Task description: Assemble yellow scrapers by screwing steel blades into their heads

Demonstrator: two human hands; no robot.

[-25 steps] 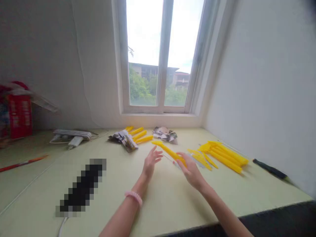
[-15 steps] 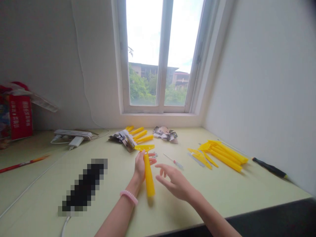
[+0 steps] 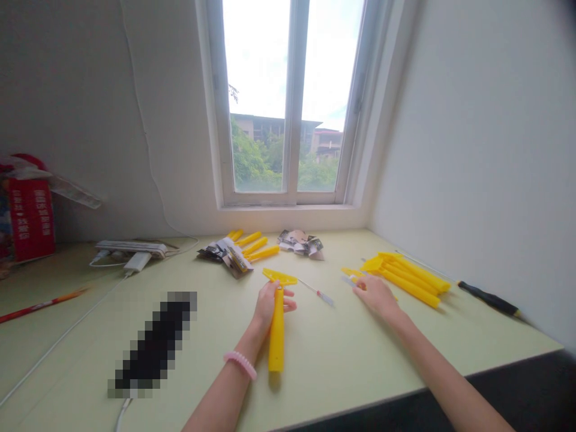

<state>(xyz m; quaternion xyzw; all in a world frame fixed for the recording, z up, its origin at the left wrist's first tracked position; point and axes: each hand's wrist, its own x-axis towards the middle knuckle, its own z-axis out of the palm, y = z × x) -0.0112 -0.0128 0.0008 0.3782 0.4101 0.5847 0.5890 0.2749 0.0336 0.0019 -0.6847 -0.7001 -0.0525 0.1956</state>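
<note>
My left hand point(image 3: 264, 309) is wrapped round a yellow scraper point(image 3: 276, 339), just below its wide flat head. The scraper's handle points down toward me over the table. Farther right, my right hand point(image 3: 377, 296) is lowered to the tabletop with its fingertips pressed together at flat yellow scraper plates point(image 3: 352, 272) and a thin greyish strip point(image 3: 347, 281). Those fingers cover most of the pieces, so what they pinch is hidden. Between the hands lies a small screwdriver point(image 3: 324, 297) with a clear handle.
Several yellow scrapers point(image 3: 411, 281) lie stacked at right, beside a long black-handled tool point(image 3: 488, 298). More scrapers in card packaging point(image 3: 237, 258) and torn packaging point(image 3: 300, 243) sit near the window. At left are a power strip point(image 3: 132, 247), a blurred-out dark object point(image 3: 155, 342) and a brush point(image 3: 45, 304).
My right hand has moved right, from beside the scraper to the flat yellow plates, and its fingers have closed. The left hand still holds the scraper, slightly farther right in view.
</note>
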